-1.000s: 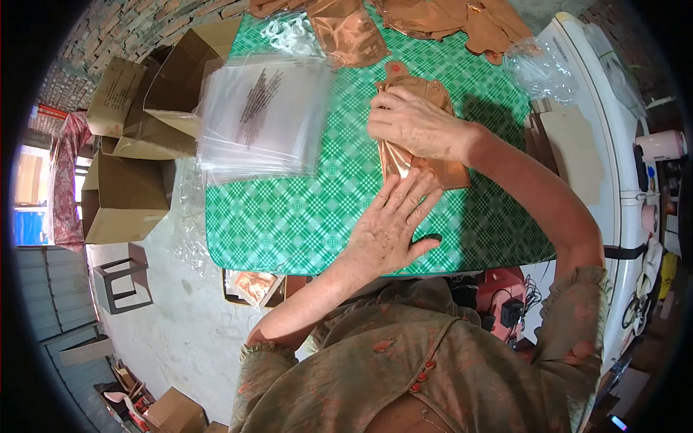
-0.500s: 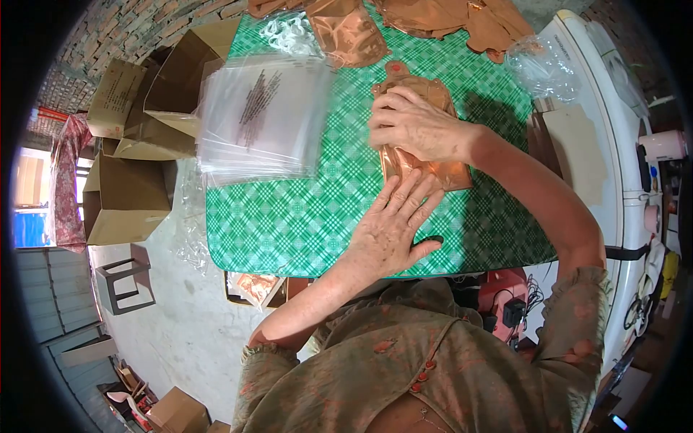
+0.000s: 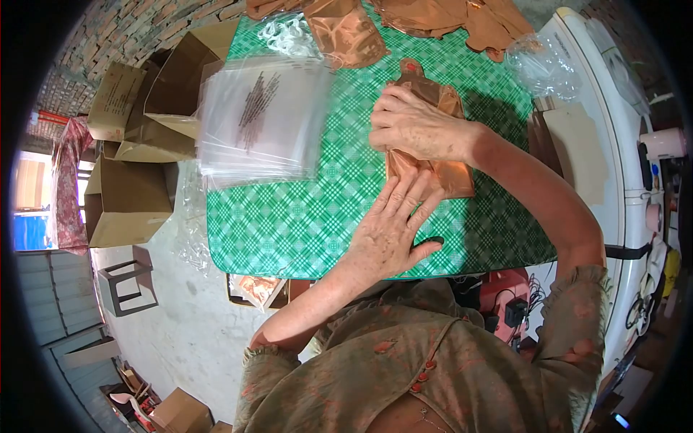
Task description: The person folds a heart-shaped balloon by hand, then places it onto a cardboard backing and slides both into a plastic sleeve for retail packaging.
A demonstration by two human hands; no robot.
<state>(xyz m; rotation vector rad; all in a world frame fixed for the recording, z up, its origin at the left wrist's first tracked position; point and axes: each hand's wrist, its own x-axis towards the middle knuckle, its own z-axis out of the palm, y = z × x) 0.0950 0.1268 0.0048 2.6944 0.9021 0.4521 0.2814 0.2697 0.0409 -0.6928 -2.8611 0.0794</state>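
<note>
A flat copper-coloured foil piece (image 3: 446, 173) lies on the green checked tablecloth (image 3: 289, 216). My right hand (image 3: 415, 128) presses down on its middle with fingers bent. My left hand (image 3: 390, 227) lies flat on the cloth just below it, fingertips touching the foil's near edge. Neither hand grips anything.
A stack of clear plastic bags (image 3: 263, 119) lies at the table's left. More copper foil pieces (image 3: 346, 32) and crumpled clear plastic (image 3: 545, 65) sit at the far edge. Open cardboard boxes (image 3: 130, 195) stand on the floor to the left. A white appliance (image 3: 613, 144) stands on the right.
The foil piece has slid a little to the right and away under my right hand. My left hand's fingers have crept up onto its near edge.
</note>
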